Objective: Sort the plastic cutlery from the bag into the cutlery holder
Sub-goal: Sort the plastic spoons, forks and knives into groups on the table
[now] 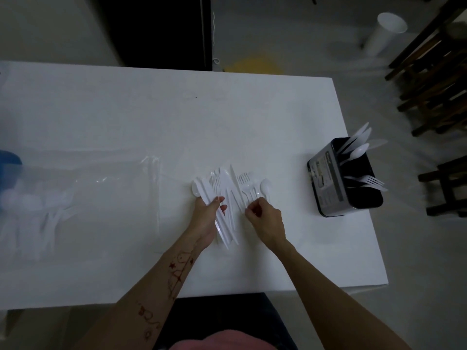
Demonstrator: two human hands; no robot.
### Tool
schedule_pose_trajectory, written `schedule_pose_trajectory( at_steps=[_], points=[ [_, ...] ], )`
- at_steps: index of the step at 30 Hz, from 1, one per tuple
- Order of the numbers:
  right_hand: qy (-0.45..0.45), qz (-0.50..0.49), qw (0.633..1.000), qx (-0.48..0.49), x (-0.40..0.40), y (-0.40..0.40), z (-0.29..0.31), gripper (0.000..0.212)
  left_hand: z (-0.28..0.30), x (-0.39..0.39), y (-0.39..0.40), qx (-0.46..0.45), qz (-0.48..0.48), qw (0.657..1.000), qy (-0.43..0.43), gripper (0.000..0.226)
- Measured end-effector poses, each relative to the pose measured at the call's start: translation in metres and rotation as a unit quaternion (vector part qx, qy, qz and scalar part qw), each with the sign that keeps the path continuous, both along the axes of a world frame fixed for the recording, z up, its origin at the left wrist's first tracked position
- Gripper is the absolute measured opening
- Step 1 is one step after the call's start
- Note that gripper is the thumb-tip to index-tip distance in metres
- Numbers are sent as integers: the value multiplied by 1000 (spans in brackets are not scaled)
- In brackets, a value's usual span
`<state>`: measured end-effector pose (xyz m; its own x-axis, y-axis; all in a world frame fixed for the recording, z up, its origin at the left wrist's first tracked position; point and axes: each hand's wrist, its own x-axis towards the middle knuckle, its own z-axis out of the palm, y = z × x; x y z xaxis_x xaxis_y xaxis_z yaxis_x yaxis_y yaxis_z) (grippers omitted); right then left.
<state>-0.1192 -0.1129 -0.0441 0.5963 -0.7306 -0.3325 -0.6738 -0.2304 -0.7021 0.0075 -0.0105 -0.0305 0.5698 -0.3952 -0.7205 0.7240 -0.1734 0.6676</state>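
Observation:
My left hand point(206, 222) grips a fanned bundle of white plastic cutlery point(223, 195), knives, forks and a spoon, held over the middle of the white table point(151, 117). My right hand point(265, 219) pinches the handles of a few white forks and spoons point(249, 186) at the bundle's right side. The black cutlery holder point(328, 180) stands at the table's right edge, with spoons point(358, 145) in its far compartment and forks point(371, 181) in the middle one. A clear plastic bag point(75, 193) with more white cutlery lies flat on the left.
A blue object point(8, 170) sits at the table's left edge. Beyond the right edge are dark wooden stools point(434, 79) and a white cup point(386, 31) on the floor. The table's right edge runs just past the holder.

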Motion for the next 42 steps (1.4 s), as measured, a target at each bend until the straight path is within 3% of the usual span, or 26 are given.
schedule_pose_trajectory(
  at_steps=[4, 10, 13, 17, 21, 25, 31, 34, 39, 42],
  points=[
    [-129, 47, 991, -1, 0, 7, 11, 2, 0, -1, -5, -16, 5, 1000, 5, 43],
    [-173, 82, 981, 35, 8, 19, 19, 5, 0, 0, -11, 4, 17, 1000, -16, 39],
    [-99, 15, 995, 13, 11, 17, 11, 11, 0, 2, -9, 1, 21, 999, -36, 35],
    [138, 27, 985, -98, 10, 12, -2, 23, -4, 3, -4, 1, 24, 999, -35, 34],
    [178, 50, 977, -103, 14, 14, -1, 17, -3, 3, -1, -10, 17, 1000, -10, 27],
    [99, 26, 993, -54, 9, 9, 0, 12, -1, 2, -1, -28, 20, 999, 14, 29],
    [-87, 99, 990, -52, 2, 15, 13, 11, 7, 1, -5, -60, 44, 997, 17, 30],
    [-110, 140, 983, -52, 4, 19, 20, 12, 12, 1, -7, -93, 41, 995, 15, 19],
    [-112, 141, 982, -49, 8, 17, 22, 12, 16, 4, -3, -138, 32, 990, 29, 27],
    [-118, 151, 981, -33, 12, 19, 22, 12, 16, 3, -2, -103, 28, 994, 3, 25]
  ],
)
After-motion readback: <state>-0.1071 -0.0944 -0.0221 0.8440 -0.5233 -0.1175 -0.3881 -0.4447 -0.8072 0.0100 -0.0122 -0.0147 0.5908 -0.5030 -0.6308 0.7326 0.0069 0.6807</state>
